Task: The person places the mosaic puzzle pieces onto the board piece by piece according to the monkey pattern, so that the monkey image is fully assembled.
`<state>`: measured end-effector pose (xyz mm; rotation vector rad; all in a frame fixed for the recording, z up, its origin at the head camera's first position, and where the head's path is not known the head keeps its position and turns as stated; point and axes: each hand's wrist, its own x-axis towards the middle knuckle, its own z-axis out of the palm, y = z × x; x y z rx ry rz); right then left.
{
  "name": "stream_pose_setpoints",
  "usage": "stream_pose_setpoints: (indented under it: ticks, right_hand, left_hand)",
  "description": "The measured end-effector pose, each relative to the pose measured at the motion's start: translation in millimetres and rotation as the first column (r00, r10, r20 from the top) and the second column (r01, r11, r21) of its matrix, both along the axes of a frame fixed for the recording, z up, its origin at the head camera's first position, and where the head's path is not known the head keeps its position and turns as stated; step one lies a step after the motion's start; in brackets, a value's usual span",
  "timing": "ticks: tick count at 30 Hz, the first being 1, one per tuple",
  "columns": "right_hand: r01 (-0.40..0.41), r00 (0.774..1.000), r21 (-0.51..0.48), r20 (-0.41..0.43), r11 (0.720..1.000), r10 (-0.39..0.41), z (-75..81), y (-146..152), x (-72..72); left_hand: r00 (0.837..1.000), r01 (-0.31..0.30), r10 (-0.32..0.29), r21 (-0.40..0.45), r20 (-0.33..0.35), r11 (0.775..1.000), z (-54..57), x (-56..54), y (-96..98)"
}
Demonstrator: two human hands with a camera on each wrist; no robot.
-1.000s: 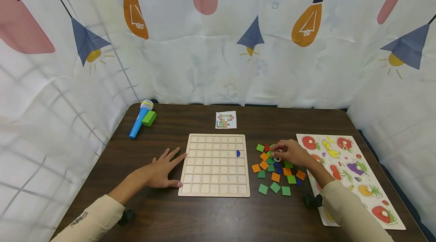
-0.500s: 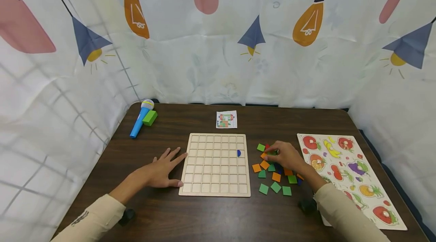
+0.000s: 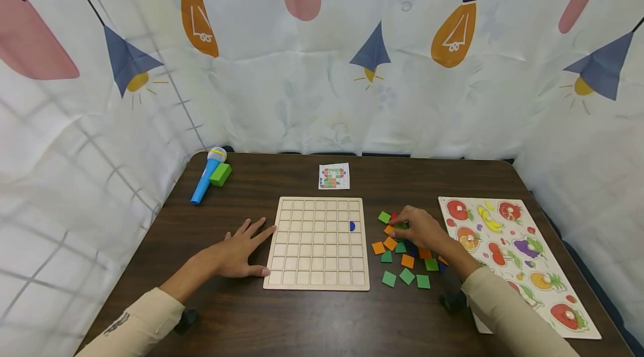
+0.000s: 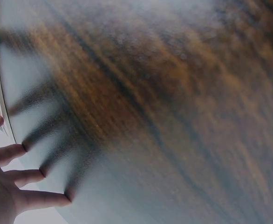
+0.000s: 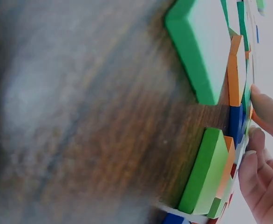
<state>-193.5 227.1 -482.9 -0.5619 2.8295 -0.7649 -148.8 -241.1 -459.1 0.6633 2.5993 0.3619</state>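
Well, just left of the middle of the head view, the left hand point(image 3: 245, 251) lies with its fingers spread wide, touching the left edge of the wooden board point(image 3: 317, 246). Right of the middle, the right hand point(image 3: 421, 231) bends its fingers down over the little colored tiles point(image 3: 407, 261), hiding some, so I cannot tell if it has hold of one. The board sits low in the middle, with a blue half-round piece point(image 3: 352, 226) in one upper right square.

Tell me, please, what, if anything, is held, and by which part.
The left hand holds nothing; whether the right hand, over the tiles, holds any is unclear.
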Motion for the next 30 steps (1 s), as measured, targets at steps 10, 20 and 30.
stream_pose_setpoints:
  ticks: [10, 20, 30]
  right_hand:
    - [-0.08, 0.996, -0.067, 0.026, 0.995, 0.082, 3.4, -3, -0.5]
    - [-0.11, 0.993, -0.074, 0.045, 0.991, 0.113, 2.8, -12, 2.5]
    - [-0.119, 0.993, -0.144, -0.001, 0.982, 0.12, 6.2, -16, 0.3]
  left_hand:
    - [1.0, -0.001, 0.001, -0.003, 0.004, 1.0, 1.1, -0.2, 0.9]
    - [1.0, -0.015, 0.014, -0.008, -0.01, 1.0, 0.3, 1.2, 1.3]
    - [1.0, -0.016, 0.016, -0.002, -0.012, 1.0, 0.6, 2.3, 0.5]
